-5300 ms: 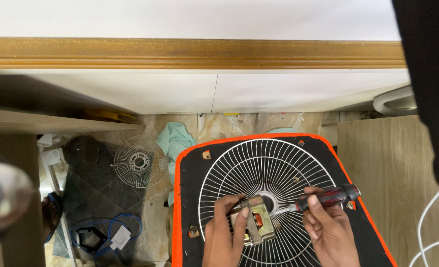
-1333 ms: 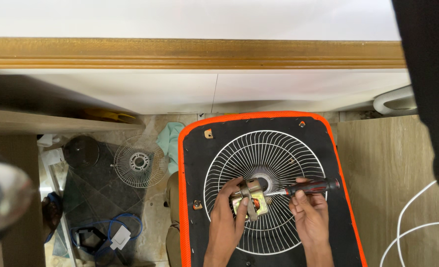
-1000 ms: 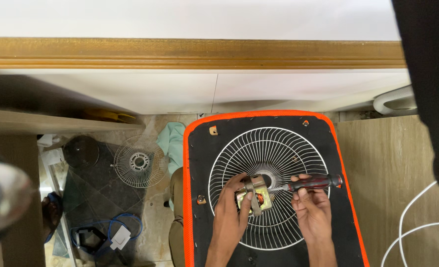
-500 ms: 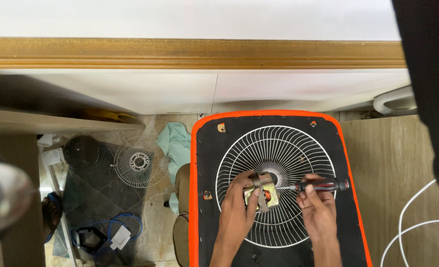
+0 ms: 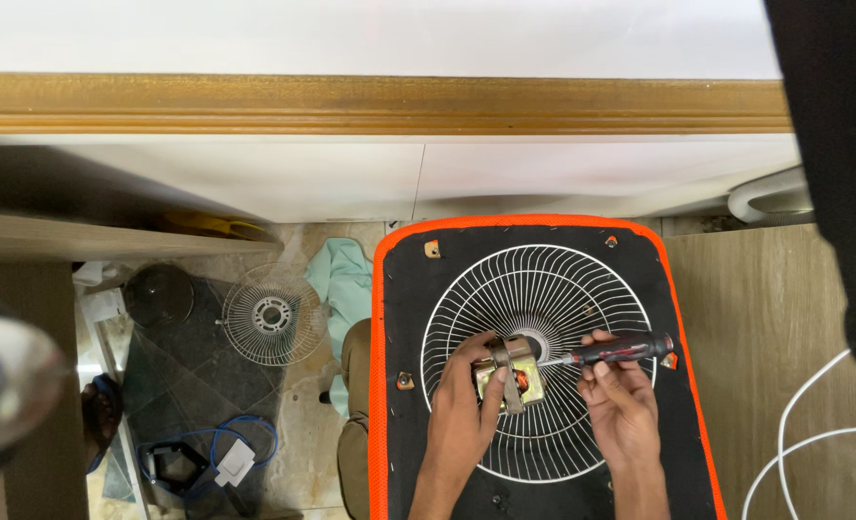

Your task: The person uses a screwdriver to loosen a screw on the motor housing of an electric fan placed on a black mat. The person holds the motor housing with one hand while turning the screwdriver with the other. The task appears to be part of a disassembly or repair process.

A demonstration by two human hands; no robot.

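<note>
Nearest, the left hand [image 5: 461, 404] has its fingers closed around a small brass-coloured metal fan motor [image 5: 512, 376], which sits at the hub of the round white wire fan guard [image 5: 543, 289]. Compared with a moment ago the grip and tool angle are unchanged; only the view has shifted, so the work remains at that same spot. The right hand [image 5: 620, 400] grips a dark-handled screwdriver [image 5: 620, 349], tip at the motor. Under the guard lies a black, orange-edged tabletop [image 5: 399, 289]. Beyond it, on the floor, lie a smaller wire grille [image 5: 274, 314] and teal cloth [image 5: 341, 279]. No containers visible.
</note>
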